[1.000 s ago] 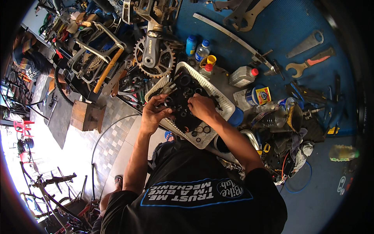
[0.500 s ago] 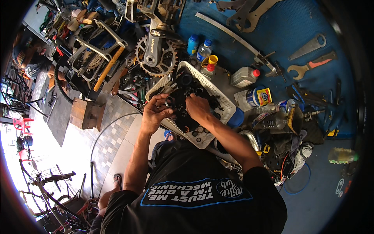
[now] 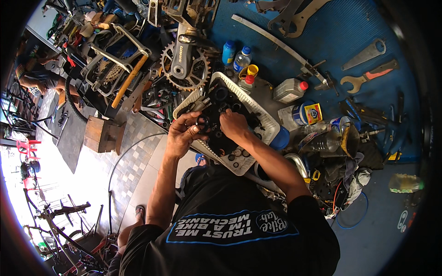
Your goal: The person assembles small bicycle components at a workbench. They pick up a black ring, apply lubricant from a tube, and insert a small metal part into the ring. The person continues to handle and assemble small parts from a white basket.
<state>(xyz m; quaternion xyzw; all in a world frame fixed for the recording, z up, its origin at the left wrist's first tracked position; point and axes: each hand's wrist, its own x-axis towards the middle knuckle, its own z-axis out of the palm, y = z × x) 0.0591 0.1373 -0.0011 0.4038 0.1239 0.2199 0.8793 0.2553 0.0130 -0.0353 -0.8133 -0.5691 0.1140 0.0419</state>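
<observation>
A white perforated plastic basket (image 3: 260,109) lies in front of me, full of small dark rings and other round parts. Above its left side my left hand (image 3: 182,134) is closed on a dark ring (image 3: 202,122), pinched between thumb and fingers. My right hand (image 3: 234,125) reaches into the middle of the basket, its fingers bent down among the black parts. What its fingertips hold, if anything, is hidden. Near the basket's lower end lie several loose rings (image 3: 236,153).
A crank with a toothed chainring (image 3: 184,69) stands just beyond the basket. To the right are bottles, among them a grey one with a red cap (image 3: 290,90), and a tub (image 3: 307,113). Wrenches (image 3: 368,77) hang on the blue board. A wooden block (image 3: 102,134) stands left.
The ring in my left hand has turned and now shows at a different angle, with the fingers shifted slightly around it. My right hand has stayed nearly in place in the basket.
</observation>
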